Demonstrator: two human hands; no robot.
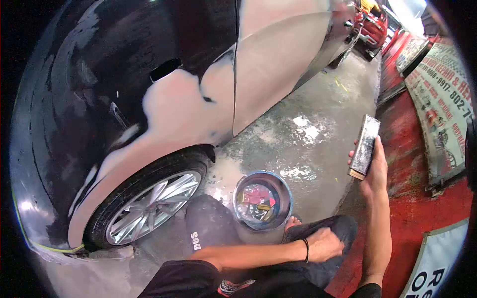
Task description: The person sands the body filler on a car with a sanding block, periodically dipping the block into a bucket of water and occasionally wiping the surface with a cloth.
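Note:
My right hand (375,166), raised at the right, is wrapped round a long block (365,144) with a dark, speckled face and a tan lower end. Above my bent knee, my left hand (325,246) is closed in a fist, a black band round its wrist; whatever may be inside it is hidden. A round bucket (288,198) stands on the floor near my foot, holding liquid, a pink piece and several small yellowish and dark pieces. To the left is a car body (184,111) with dark paint and pale pinkish patches around the wheel arch and door.
The car's wheel (154,206) is left of the bucket. Wet grey floor (303,144) stretches between the car and a red surface (410,218) on the right. Printed signs (444,104) lean there. Farther back are a red vehicle (371,31) and a person in yellow.

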